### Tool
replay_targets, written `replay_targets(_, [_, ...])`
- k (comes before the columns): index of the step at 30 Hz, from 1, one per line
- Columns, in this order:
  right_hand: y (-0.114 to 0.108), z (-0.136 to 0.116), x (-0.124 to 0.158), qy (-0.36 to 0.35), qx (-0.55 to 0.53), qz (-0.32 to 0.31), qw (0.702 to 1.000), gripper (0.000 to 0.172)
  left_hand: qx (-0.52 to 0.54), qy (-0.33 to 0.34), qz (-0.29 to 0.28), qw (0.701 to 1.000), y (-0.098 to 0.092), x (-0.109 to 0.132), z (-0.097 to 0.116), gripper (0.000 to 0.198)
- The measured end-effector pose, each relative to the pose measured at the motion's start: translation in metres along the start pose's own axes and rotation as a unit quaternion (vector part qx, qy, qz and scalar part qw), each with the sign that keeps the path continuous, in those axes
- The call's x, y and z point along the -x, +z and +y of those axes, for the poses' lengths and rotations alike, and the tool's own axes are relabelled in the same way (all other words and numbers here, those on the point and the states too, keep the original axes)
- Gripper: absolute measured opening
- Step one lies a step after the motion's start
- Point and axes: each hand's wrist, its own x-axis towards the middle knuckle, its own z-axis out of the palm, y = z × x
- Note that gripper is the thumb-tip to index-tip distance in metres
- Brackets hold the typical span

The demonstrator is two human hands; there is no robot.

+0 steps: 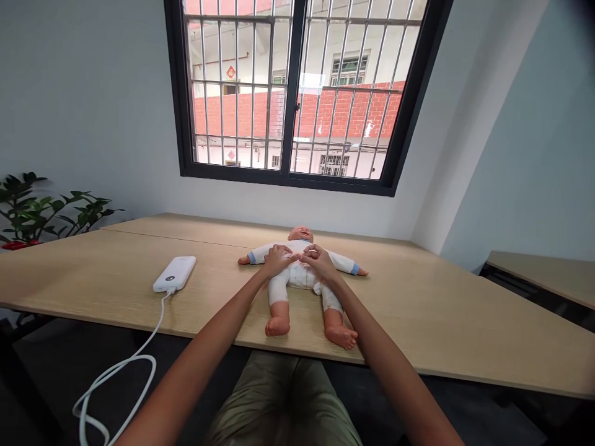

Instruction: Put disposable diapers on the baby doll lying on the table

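Observation:
A baby doll [301, 280] in a white romper with blue cuffs lies on its back on the wooden table [418, 310], arms spread, bare feet toward me. My left hand [277, 259] and my right hand [317, 259] both rest on the doll's chest, fingertips meeting near the collar. The fingers of both hands are bent and pinched at the front of the romper. A ring shows on my right hand.
A white power bank [175, 273] lies on the table to the left of the doll, its white cable [116, 378] looping off the front edge. A potted plant [37, 210] stands at far left. A barred window [297, 93] is behind; another table [543, 275] is at right.

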Motion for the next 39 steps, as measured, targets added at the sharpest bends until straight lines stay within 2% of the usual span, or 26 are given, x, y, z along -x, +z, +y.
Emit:
replay_targets(9, [0.001, -0.003, 0.002, 0.008, 0.001, 0.006, 1.0, 0.047, 0.01, -0.02, -0.01, 1.0, -0.002, 0.002, 0.004, 0.047])
replay_targets(14, [-0.002, 0.001, 0.001, 0.008, -0.002, -0.009, 1.0, 0.045, 0.021, -0.018, -0.029, 0.999, -0.003, 0.003, 0.001, 0.056])
replay_targets(19, [-0.005, 0.008, 0.0, 0.004, 0.008, -0.018, 1.0, 0.043, 0.017, 0.006, -0.019, 1.0, -0.001, 0.002, -0.001, 0.057])
replay_targets(32, [-0.002, 0.004, 0.002, 0.007, -0.004, -0.008, 1.0, 0.043, 0.047, -0.004, -0.029, 0.998, -0.002, 0.002, 0.0, 0.064])
replay_targets(37, [-0.001, 0.006, 0.003, 0.014, -0.009, -0.003, 1.0, 0.046, 0.045, -0.01, -0.032, 0.998, -0.003, 0.003, 0.0, 0.061])
replay_targets(39, [0.0, 0.006, 0.003, 0.013, -0.007, -0.008, 1.0, 0.047, 0.078, -0.015, -0.023, 0.997, 0.0, 0.002, -0.002, 0.06])
